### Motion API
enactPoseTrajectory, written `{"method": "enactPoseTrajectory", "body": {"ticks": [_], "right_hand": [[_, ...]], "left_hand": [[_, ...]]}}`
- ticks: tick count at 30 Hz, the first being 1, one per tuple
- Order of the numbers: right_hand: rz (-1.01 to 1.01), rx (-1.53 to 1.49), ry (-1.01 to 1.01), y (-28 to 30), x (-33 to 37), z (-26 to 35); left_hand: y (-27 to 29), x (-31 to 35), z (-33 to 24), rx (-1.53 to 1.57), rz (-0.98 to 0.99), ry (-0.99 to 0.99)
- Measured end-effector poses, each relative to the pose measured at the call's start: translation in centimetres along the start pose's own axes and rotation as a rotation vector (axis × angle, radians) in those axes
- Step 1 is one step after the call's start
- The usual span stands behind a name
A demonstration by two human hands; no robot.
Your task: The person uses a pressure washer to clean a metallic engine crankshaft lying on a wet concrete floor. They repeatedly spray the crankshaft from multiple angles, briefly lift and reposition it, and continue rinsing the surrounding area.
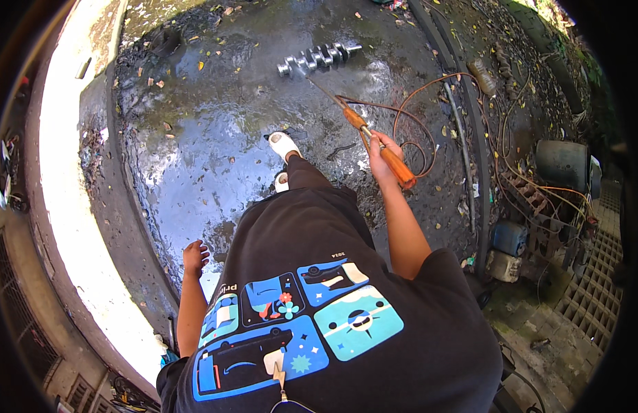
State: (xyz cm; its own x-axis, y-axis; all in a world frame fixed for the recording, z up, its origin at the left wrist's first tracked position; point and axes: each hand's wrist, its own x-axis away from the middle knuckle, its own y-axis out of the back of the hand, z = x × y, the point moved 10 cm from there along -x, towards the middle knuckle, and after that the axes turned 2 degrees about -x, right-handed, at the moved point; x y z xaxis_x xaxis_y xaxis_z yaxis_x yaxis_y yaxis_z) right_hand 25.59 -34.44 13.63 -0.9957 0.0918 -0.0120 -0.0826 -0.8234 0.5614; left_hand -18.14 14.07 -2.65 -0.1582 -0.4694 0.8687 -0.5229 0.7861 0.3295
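Observation:
My right hand is closed round the orange-brown grip of a pressure washer gun, held out in front of me. Its thin metal lance slants up and left toward a shiny steel crankshaft lying on the wet ground. A pale mist of spray shows where the lance tip meets the crankshaft's left part. An orange-brown hose loops off to the right of the gun. Low on the left hangs my left hand, with its fingers loosely curled and apart, holding nothing.
Wet, muddy concrete with scattered leaves lies around my white shoes. A raised curb runs along the left. To the right are a long pipe, a clear plastic bottle, a dark drum, a blue jug and a metal grate.

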Motion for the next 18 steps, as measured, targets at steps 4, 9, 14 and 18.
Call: {"method": "enactPoseTrajectory", "body": {"ticks": [4, 9, 14, 18], "right_hand": [[0.001, -0.003, -0.015, -0.1, -0.2, -0.2], [-0.003, 0.006, 0.011, -0.2, -0.4, 0.4], [-0.025, 0.02, 0.018, 0.0, -0.7, 0.8], [-0.083, 0.062, 0.048, 0.4, -0.9, 0.9]], "left_hand": [[0.0, -0.3, 0.2, -0.005, 0.004, 0.004], [-0.1, -0.5, 0.2, -0.007, 0.012, 0.009], [-0.3, -0.5, -0.1, 0.004, 0.017, 0.006], [-0.4, -0.2, -0.7, -0.011, -0.003, 0.009]]}}
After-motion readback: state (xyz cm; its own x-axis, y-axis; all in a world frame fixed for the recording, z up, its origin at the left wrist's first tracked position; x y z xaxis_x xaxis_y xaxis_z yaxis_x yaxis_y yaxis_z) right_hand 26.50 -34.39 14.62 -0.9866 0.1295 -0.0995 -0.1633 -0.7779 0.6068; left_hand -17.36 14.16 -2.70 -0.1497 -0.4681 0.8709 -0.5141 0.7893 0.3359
